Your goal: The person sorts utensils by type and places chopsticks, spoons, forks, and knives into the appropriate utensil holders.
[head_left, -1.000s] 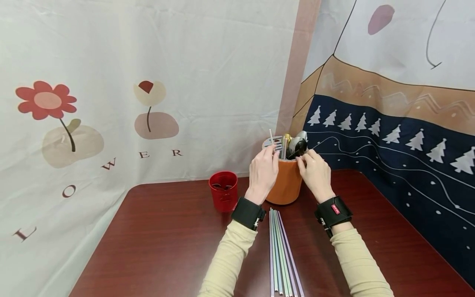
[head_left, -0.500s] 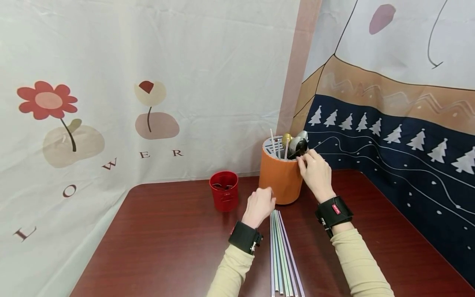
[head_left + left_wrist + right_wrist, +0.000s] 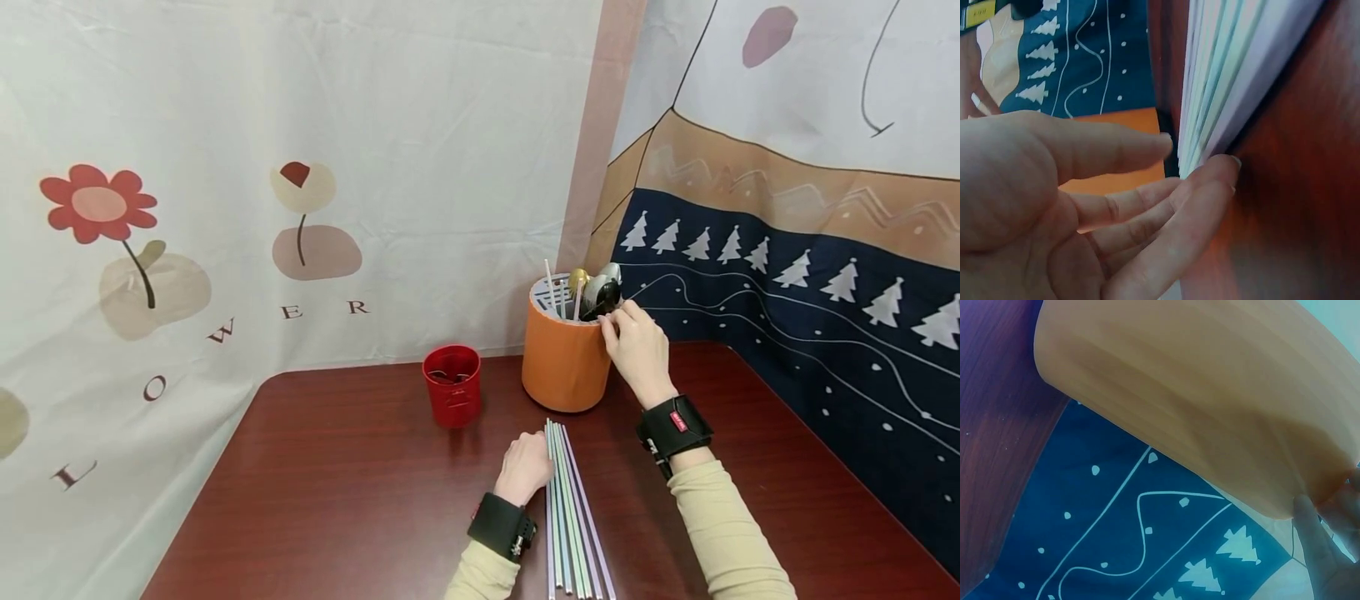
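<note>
Down from the rim of the round orange holder [image 3: 564, 358] came the left hand [image 3: 525, 468], and now it rests on the dark red wooden desk [image 3: 337, 500], well in front of the holder. Its fingers [image 3: 1207, 187] are nearly straight, and their tips touch the near end of the bunch of long thin pastel straws [image 3: 568, 508]. It holds nothing. The straws lie flat in a tidy row in front of the holder, with their far ends near its foot.

The right hand [image 3: 636, 350] stays on the right side of the holder, up at the rim. Its fingers curl around the edge. Shiny metal spoons [image 3: 600, 292] and one white straw [image 3: 550, 287] stick up out of the holder.

A small red cup [image 3: 452, 385] stands on the desk just left of the holder. Behind the holder hang a white cloth with a red flower [image 3: 97, 204] and a dark blue cloth with little white trees [image 3: 795, 271].
</note>
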The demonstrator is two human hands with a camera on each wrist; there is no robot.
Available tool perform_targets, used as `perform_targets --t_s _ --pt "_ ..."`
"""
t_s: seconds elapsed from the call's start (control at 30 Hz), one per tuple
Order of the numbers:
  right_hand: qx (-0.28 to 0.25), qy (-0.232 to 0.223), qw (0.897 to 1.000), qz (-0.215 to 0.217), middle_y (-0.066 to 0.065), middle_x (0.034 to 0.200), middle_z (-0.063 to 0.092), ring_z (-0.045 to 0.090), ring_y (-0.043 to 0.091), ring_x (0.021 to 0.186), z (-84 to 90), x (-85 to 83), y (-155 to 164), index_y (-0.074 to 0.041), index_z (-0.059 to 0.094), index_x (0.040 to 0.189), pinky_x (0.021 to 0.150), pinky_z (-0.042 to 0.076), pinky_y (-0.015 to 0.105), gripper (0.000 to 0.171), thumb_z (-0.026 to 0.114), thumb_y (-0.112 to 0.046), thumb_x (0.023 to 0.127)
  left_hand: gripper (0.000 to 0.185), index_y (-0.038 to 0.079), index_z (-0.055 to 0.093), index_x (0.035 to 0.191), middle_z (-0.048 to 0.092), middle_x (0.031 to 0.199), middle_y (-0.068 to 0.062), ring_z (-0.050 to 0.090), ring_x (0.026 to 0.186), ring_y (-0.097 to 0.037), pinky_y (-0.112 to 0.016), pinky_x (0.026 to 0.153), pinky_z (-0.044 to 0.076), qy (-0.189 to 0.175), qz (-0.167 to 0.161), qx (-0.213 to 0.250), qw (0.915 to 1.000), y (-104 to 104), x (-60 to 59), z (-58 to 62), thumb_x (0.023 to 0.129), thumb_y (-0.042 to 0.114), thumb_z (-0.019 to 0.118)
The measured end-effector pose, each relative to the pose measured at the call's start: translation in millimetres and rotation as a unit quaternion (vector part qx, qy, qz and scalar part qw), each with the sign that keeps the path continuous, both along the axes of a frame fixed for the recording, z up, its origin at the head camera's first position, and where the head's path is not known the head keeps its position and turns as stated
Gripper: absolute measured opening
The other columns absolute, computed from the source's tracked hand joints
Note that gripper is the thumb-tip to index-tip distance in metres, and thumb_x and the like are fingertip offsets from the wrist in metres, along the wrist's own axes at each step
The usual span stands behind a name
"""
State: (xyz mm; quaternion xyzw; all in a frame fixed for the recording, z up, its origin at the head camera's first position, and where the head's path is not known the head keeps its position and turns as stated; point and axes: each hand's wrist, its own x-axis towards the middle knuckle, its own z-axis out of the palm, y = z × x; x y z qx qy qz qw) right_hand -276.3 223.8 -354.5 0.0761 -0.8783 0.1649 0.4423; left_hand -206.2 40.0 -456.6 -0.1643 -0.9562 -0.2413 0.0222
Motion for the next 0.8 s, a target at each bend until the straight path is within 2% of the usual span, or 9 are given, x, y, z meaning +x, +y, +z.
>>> perform_targets --t_s 0.07,0.2,0.43,0.57,0.7,0.8 --pt "0.000 0.000 1.000 0.000 0.010 0.077 0.055 0.054 0.031 0.063 0.6 -0.2 -0.2 -0.001 0.063 0.071 0.050 0.045 0.045 0.023 0.063 -0.015 0.089 0.007 -0.001 0.063 0.084 0.066 0.076 -0.017 0.064 0.066 -0.031 -0.036 0.056 0.052 0.006 0.003 -0.005 1.0000 1.9 4.0 0.0 0.081 0.005 0.062" --pt "-0.002 -0.007 1.000 -0.001 0.010 0.077 0.055 0.054 0.030 0.063 1.0 -0.3 -0.5 0.000 0.064 0.072 0.050 0.045 0.044 0.022 0.063 -0.015 0.089 0.004 0.000 0.062 0.077 0.065 0.072 -0.017 0.064 0.064 -0.032 -0.036 0.054 0.051 0.041 0.014 -0.012 0.9990 4.9 10.3 -0.1 0.078 0.003 0.063" --pt "-0.004 -0.010 1.000 -0.001 0.011 0.076 0.055 0.054 0.030 0.062 0.5 0.1 -0.9 0.000 0.064 0.073 0.049 0.044 0.043 0.023 0.063 -0.015 0.090 0.008 0.002 0.059 0.069 0.062 0.067 -0.016 0.063 0.059 -0.031 -0.035 0.048 0.048 0.069 0.036 0.004 0.9970 7.9 17.1 -1.7 0.076 -0.001 0.062" --pt "-0.005 -0.008 1.000 0.001 0.011 0.077 0.056 0.054 0.030 0.062 0.2 0.1 -0.9 0.000 0.064 0.073 0.049 0.044 0.043 0.023 0.063 -0.015 0.090 0.007 0.003 0.060 0.069 0.062 0.067 -0.015 0.063 0.059 -0.030 -0.035 0.048 0.048 0.064 0.055 -0.004 0.9964 10.4 18.0 -1.9 0.075 0.001 0.064" --pt "-0.005 -0.008 1.000 0.000 0.011 0.077 0.056 0.054 0.031 0.063 0.2 0.2 -1.0 0.000 0.064 0.073 0.049 0.045 0.044 0.023 0.063 -0.015 0.090 0.003 0.003 0.063 0.073 0.065 0.072 -0.013 0.065 0.063 -0.028 -0.034 0.049 0.050 0.039 0.079 -0.027 0.9958 15.4 17.2 -2.1 0.076 0.004 0.065" --pt "-0.005 -0.009 1.000 -0.001 0.011 0.077 0.055 0.054 0.031 0.063 0.0 -0.2 -0.8 0.000 0.064 0.073 0.049 0.045 0.044 0.023 0.063 -0.015 0.090 0.005 0.004 0.065 0.070 0.067 0.072 -0.011 0.065 0.063 -0.026 -0.033 0.049 0.050 0.040 0.093 -0.039 0.9941 18.5 18.2 -1.5 0.074 0.005 0.068"
